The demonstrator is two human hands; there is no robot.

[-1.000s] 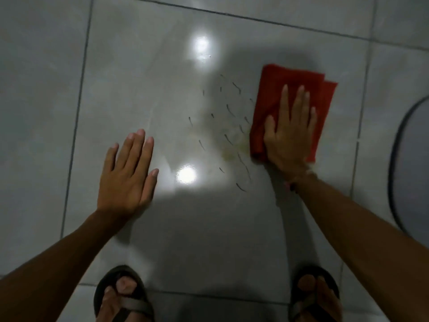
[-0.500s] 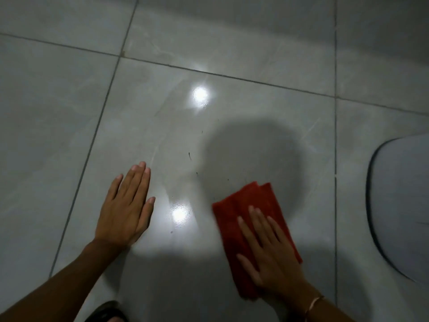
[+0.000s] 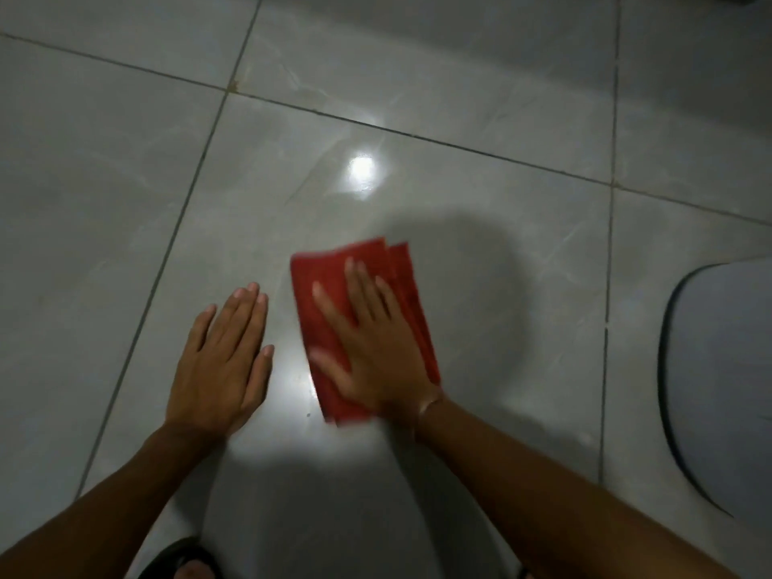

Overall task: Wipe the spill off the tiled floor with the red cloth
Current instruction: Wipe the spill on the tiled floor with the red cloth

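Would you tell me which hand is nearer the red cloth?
Right. The right hand lies flat on the red cloth, pressing it to the floor; the left hand rests on bare tile beside it, apart.

Glossy grey tiled floor point(image 3: 480, 98), dim light

Glossy grey tiled floor point(image 3: 480, 98) bears a folded red cloth point(image 3: 330, 286) and a pale mat point(image 3: 722, 390).

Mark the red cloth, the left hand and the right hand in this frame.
red cloth point(image 3: 321, 282): head view, bare upper left part.
left hand point(image 3: 217, 361): head view, back of the hand.
right hand point(image 3: 376, 348): head view, back of the hand.
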